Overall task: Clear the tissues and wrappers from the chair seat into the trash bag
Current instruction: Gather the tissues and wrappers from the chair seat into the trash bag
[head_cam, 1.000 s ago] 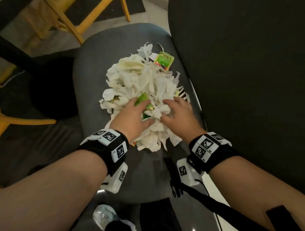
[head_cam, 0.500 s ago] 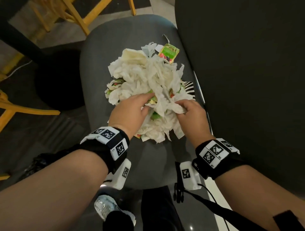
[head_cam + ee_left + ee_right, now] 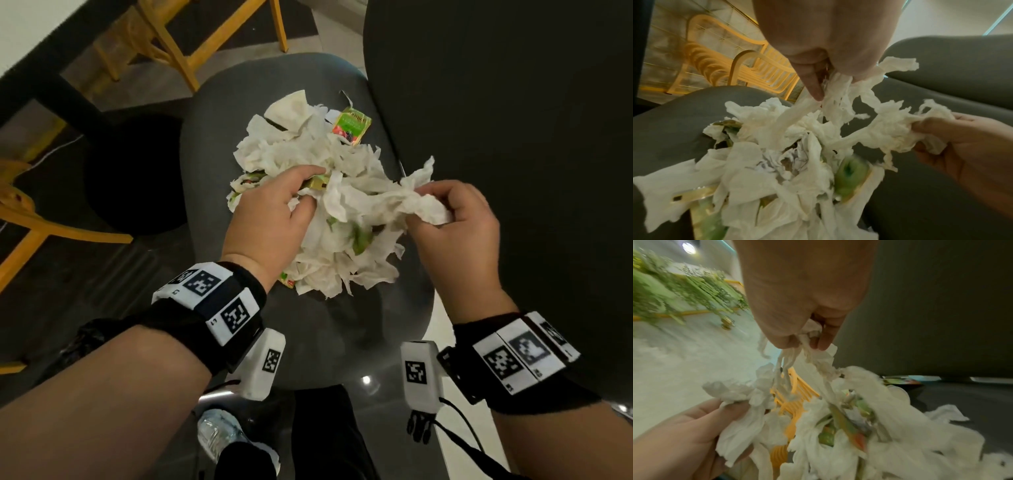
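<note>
At far left, yellow wooden chair legs (image 3: 27,219) were seen on the dark floor, w/ a round black base (image 3: 137,174) just right of them. The grey chair seat (image 3: 212,113) was centred in the head view, and the pile of white tissues (image 3: 301,150) mixed w/ green wrappers (image 3: 363,240) was heaped on it, towards the seat's right side. The left hand (image 3: 270,219) was held over the pile's near-left part, fingers curled round a bunch of tissues & the edge of a gold-green wrapper (image 3: 317,183); in the left wrist view tissue strands (image 3: 830,91) were seen pinched under the thumb, so a grasp on tissues was shown. A green fruit-print wrapper (image 3: 352,126) lay flat at the pile's far-right edge, touching the tissues. The right hand (image 3: 455,219) was raised at the pile's right, clenched on a crumpled tissue wad (image 3: 421,202) that stayed linked by stretched paper to the heap. The black chair back (image 3: 513,137) filled the right side. Near the bottom, a shoe (image 3: 219,435) was visible on the glossy floor. A trash bag couldn't be made out in any view.
</note>
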{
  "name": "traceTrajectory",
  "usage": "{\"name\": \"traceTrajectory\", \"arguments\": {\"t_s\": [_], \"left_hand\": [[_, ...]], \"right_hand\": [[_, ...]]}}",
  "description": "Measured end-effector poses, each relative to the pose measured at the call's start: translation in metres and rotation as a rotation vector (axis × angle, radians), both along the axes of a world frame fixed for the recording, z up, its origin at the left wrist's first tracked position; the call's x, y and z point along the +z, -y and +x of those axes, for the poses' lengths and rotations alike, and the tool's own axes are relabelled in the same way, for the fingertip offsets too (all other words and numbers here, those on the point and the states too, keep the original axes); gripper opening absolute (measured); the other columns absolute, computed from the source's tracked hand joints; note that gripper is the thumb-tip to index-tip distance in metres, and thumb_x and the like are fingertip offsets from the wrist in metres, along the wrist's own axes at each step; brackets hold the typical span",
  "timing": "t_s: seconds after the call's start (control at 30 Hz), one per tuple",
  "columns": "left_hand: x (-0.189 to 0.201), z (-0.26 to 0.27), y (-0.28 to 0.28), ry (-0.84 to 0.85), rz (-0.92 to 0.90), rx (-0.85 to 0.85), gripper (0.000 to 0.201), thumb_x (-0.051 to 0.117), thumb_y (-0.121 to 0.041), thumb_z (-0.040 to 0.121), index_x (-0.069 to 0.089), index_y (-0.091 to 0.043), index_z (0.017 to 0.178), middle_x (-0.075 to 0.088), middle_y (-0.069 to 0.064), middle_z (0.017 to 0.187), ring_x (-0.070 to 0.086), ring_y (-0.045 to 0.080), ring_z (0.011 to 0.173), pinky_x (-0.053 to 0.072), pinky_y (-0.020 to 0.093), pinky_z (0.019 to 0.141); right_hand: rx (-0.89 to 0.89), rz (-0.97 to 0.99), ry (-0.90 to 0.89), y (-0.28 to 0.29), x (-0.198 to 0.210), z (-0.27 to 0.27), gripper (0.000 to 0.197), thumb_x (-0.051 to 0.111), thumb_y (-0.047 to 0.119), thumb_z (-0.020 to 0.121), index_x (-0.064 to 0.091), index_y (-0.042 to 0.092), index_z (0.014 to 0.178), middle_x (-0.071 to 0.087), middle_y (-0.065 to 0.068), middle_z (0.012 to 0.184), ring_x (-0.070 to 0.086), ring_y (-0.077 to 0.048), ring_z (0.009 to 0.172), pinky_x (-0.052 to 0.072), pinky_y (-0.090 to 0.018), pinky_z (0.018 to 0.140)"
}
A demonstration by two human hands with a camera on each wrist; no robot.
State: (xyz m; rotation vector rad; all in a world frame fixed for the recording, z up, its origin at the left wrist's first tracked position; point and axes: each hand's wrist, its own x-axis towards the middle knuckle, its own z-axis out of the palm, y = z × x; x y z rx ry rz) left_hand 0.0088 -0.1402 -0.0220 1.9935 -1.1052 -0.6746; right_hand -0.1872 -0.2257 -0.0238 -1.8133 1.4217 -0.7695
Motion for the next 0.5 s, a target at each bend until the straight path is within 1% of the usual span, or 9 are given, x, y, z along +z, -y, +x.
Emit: {"name": "traceTrajectory", "arguments": {"t_s": [0.07,0.1,0.17,0.2,0.3,0.33,0.37,0.43,0.5], "left_hand": [[0.003,-0.001,-0.003,-0.013,-0.018,0.007,0.039,0.054,-0.013,0.091,0.067,-0.034,0.121,0.063,-0.024,0.104,0.060,0.001,0.095,0.044,0.009,0.083],[0.005,-0.001,-0.005,-0.017,-0.028,0.007,0.039,0.054,-0.012,0.091,0.068,-0.033,0.121,0.062,-0.025,0.103,0.059,0.000,0.096,0.043,0.007,0.083],[0.008,-0.001,-0.010,-0.025,-0.039,0.004,0.039,0.055,-0.011,0.090,0.068,-0.032,0.120,0.061,-0.027,0.103,0.058,-0.002,0.094,0.042,0.004,0.082],[0.008,0.000,-0.012,-0.031,-0.040,0.007,0.039,0.055,-0.011,0.090,0.069,-0.032,0.120,0.062,-0.026,0.103,0.059,-0.003,0.091,0.042,0.004,0.080],[0.010,0.006,-0.025,-0.053,-0.042,0.044,0.039,0.055,-0.011,0.090,0.069,-0.033,0.118,0.068,-0.022,0.106,0.056,-0.012,0.069,0.039,0.002,0.069],[0.011,0.010,-0.030,-0.065,-0.047,0.068,0.038,0.055,-0.011,0.090,0.069,-0.033,0.118,0.070,-0.020,0.106,0.056,-0.012,0.067,0.040,0.003,0.068],[0.012,0.014,-0.036,-0.078,-0.057,0.093,0.038,0.055,-0.012,0.090,0.069,-0.033,0.118,0.070,-0.020,0.106,0.058,-0.011,0.070,0.043,0.006,0.070],[0.015,0.023,-0.051,-0.100,-0.086,0.143,0.037,0.056,-0.013,0.091,0.070,-0.033,0.119,0.071,-0.020,0.105,0.065,-0.003,0.083,0.051,0.014,0.078],[0.019,0.032,-0.066,-0.117,-0.117,0.187,0.034,0.058,-0.012,0.092,0.070,-0.032,0.117,0.071,-0.020,0.104,0.066,0.003,0.090,0.054,0.019,0.083]], "right_hand": [[0.001,-0.046,0.016,-0.001,0.011,0.000,0.024,0.070,0.014,0.074,0.061,0.030,0.091,0.054,0.021,0.092,0.056,0.004,0.088,0.048,-0.017,0.079],[0.005,-0.064,0.022,-0.002,0.016,0.000,0.021,0.067,0.018,0.074,0.060,0.030,0.089,0.054,0.021,0.090,0.056,0.002,0.087,0.047,-0.019,0.077],[0.031,-0.086,0.010,-0.005,0.020,0.003,0.015,0.063,0.025,0.074,0.059,0.030,0.088,0.053,0.022,0.087,0.054,0.003,0.083,0.045,-0.018,0.074],[0.049,-0.085,-0.004,-0.006,0.020,0.006,0.015,0.063,0.026,0.074,0.058,0.030,0.087,0.053,0.022,0.086,0.053,0.004,0.083,0.045,-0.017,0.073],[0.098,-0.075,-0.016,-0.013,0.021,0.017,0.018,0.069,0.018,0.074,0.059,0.028,0.086,0.055,0.018,0.086,0.055,0.001,0.084,0.047,-0.020,0.074],[0.113,-0.072,-0.007,-0.016,0.023,0.022,0.019,0.070,0.018,0.075,0.059,0.028,0.086,0.055,0.018,0.087,0.055,0.000,0.084,0.048,-0.021,0.074],[0.128,-0.069,-0.001,-0.020,0.024,0.028,0.019,0.070,0.018,0.075,0.059,0.029,0.086,0.056,0.018,0.088,0.056,-0.003,0.085,0.049,-0.023,0.075],[0.166,-0.057,0.003,-0.028,0.027,0.042,0.020,0.070,0.019,0.076,0.059,0.031,0.086,0.056,0.019,0.088,0.057,-0.007,0.084,0.051,-0.028,0.075],[0.203,-0.023,0.027,-0.037,0.030,0.058,0.024,0.069,0.023,0.076,0.056,0.041,0.084,0.055,0.022,0.088,0.056,-0.008,0.077,0.050,-0.028,0.071]]}}
